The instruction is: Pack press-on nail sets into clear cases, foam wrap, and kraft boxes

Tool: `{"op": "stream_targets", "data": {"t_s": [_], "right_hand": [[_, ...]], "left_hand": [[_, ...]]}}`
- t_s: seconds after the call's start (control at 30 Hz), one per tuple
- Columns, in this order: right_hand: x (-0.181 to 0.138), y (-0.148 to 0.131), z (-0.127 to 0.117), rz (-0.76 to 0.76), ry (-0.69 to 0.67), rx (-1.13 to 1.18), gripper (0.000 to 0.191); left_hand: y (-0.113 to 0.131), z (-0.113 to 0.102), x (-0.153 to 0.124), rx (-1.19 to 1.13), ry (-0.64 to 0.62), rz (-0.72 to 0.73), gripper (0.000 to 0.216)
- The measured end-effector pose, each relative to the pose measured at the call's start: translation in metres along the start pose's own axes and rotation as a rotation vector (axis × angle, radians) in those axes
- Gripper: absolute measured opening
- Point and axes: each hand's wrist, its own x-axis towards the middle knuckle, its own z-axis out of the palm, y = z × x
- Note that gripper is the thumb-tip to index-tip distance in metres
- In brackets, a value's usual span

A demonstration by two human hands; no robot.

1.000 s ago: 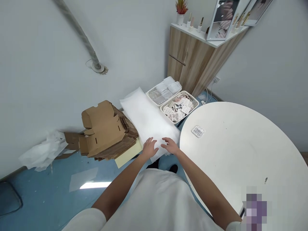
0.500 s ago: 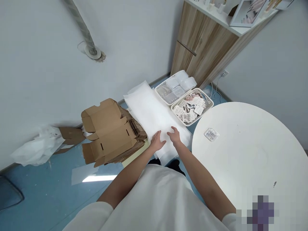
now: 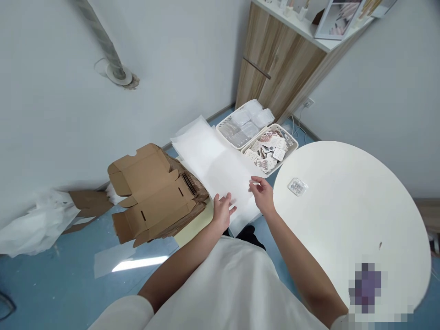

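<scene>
A stack of thin white sheets (image 3: 220,160), perhaps foam or paper, lies in front of me. Over its near part my left hand (image 3: 222,211) hovers or rests with the fingers spread; whether it touches the top sheet I cannot tell. At the right edge, thumb and fingers of my right hand (image 3: 263,195) are pinched together on what looks like a white sheet's edge. Left of the sheets is a pile of flattened brown cardboard boxes (image 3: 151,192). Behind them, a white basket (image 3: 223,135) holds clear plastic cases, and a second basket (image 3: 292,145) holds printed cards.
On my right stands a round white table (image 3: 347,211) with a small clear case (image 3: 297,187) on it. A wood-grain cabinet (image 3: 275,55) fills the back corner. White plastic bags (image 3: 41,220) lie on the blue floor at left, and a pipe (image 3: 103,41) meets the wall.
My right hand has moved to the right along the sheets and closed into a pinch. My left hand has shifted slightly down, fingers still apart. The view has turned a little to the right.
</scene>
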Motion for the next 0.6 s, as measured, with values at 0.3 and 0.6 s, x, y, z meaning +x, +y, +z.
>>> {"op": "stream_targets", "data": {"t_s": [0.3,0.6], "right_hand": [[-0.056,0.024,-0.084,-0.056,0.231,-0.057,0.053],[-0.104,0.061,-0.178,0.256,-0.024,0.244,0.044]], "left_hand": [[-0.013,0.027,-0.001,0.276,-0.33,0.199,0.069],[-0.034,0.064,-0.025,0.852,-0.575,0.46,0.065]]}}
